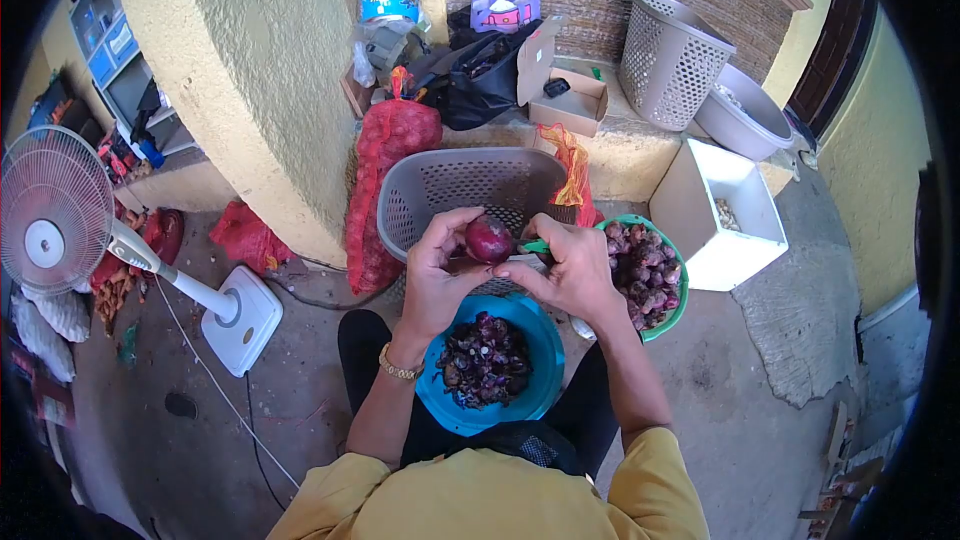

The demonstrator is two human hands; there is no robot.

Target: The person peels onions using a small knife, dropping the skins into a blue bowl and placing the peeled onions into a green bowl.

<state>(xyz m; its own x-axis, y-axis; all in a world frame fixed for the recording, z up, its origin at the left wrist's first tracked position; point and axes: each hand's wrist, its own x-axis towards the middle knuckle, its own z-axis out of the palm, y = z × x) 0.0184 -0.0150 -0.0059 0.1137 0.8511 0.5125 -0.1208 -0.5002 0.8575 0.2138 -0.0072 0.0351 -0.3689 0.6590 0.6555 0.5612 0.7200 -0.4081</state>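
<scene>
Between the thumb and fingers of my left hand is a red onion. My right hand grips a small knife with a green handle, its thumb right at the onion's lower edge. Both hands are over the near rim of a grey perforated basket. Below them, between my knees, a blue basin holds dark onion pieces. To the right stands a green-rimmed basket filled with small purple onions.
A red mesh sack stands left of the grey basket. Farther left is a white standing fan, its cable along the floor. A white box sits at right; a tall laundry basket and grey tub stand on the ledge.
</scene>
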